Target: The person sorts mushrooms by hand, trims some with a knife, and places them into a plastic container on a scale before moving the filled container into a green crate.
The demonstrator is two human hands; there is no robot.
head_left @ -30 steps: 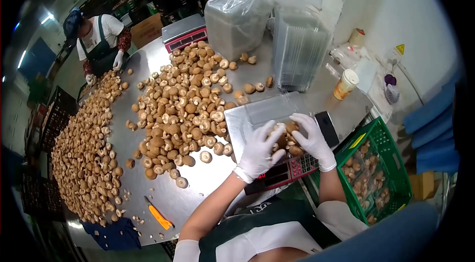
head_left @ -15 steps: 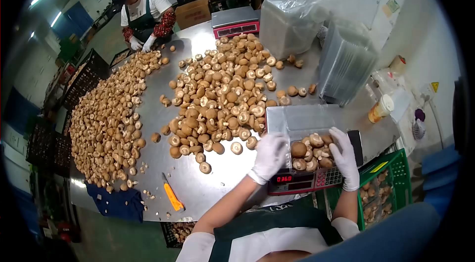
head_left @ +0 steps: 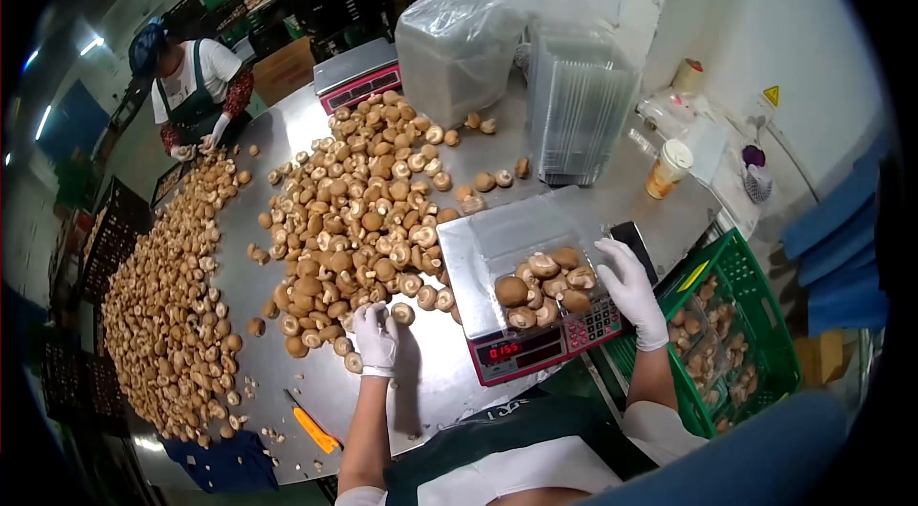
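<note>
The left hand (head_left: 376,339) is at the near edge of the middle heap of mushrooms (head_left: 368,209), its fingers bent down over the pieces there; whether they grasp one I cannot tell. The right hand (head_left: 631,291) is released, fingers extended beside the right side of a clear tray (head_left: 491,267). That tray sits on the red-trimmed scale (head_left: 531,356) with mushrooms grouped inside it, and red digits glow on the display below.

Between the left hand and the scale, a strip of steel table (head_left: 432,382) gives sideways room. Another steel lane runs between the middle heap and the long left heap (head_left: 172,315). An orange-handled knife (head_left: 314,429) lies near the table's front edge (blade pointing away from the person). On the right, room is tighter: a green crate (head_left: 773,315) stands just past the table's edge, near the right forearm. Beyond the scale, stacked clear trays (head_left: 579,104) and a lidded cup (head_left: 668,169) border the far side.
</note>
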